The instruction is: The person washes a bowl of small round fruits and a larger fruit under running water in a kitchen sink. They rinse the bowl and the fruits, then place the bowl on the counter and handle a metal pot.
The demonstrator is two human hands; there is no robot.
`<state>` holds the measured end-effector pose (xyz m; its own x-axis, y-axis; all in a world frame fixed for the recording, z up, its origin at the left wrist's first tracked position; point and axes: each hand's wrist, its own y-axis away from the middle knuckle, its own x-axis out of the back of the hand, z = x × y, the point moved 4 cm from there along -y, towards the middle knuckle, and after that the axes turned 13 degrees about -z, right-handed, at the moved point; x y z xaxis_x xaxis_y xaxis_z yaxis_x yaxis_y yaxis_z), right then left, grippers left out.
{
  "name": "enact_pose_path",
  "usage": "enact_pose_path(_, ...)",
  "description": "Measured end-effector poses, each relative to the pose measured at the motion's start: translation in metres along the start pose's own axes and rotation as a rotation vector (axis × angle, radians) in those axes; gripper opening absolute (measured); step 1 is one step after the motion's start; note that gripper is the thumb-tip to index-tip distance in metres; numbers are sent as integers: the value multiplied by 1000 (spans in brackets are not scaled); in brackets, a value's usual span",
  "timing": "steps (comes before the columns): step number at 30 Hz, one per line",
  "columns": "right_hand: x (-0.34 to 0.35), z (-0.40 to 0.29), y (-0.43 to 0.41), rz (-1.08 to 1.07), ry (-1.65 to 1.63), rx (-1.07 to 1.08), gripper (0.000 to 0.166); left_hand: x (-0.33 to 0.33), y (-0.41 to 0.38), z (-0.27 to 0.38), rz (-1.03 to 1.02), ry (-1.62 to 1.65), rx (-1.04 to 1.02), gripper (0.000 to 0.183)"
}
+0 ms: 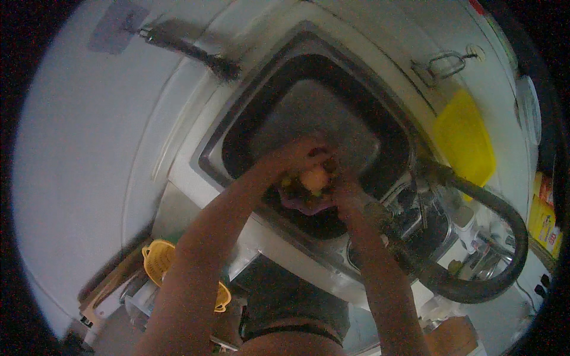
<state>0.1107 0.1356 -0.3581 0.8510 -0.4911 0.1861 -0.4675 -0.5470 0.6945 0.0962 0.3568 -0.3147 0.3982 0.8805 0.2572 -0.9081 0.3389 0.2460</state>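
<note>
Both of my hands are together over the lower part of a metal sink basin [311, 107]. My left hand [296, 153] reaches in from the left, its fingers bent near a small dark reddish thing too blurred to name. My right hand [349, 191] is beside a pinkish-purple container [307, 207] with a wavy rim. A round orange-tan item [314, 179] and some yellow-green pieces lie in or over that container. Blur and dim light hide the fingertips, so I cannot tell what each hand grips.
A thick dark curved faucet hose [512, 267] arches at the right. A yellow board or tray [465, 140] leans by the back wall. A dark-handled brush [191, 51] hangs upper left. A yellow basket [158, 260] stands lower left, a cardboard box [452, 336] lower right.
</note>
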Motion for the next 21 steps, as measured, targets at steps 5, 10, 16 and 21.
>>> enact_pose_path(5,-24,3,-6,174,-132,14,49,20,25,29,-67,93,255,42)
enact_pose_path(10,-9,5,-28,243,546,277,46,34,20,1,66,-291,-15,50)
enact_pose_path(16,-7,-32,3,-86,-156,-119,53,45,2,-41,-71,180,142,53)
enact_pose_path(21,-38,9,52,64,-608,-158,54,36,29,-2,-60,465,311,53)
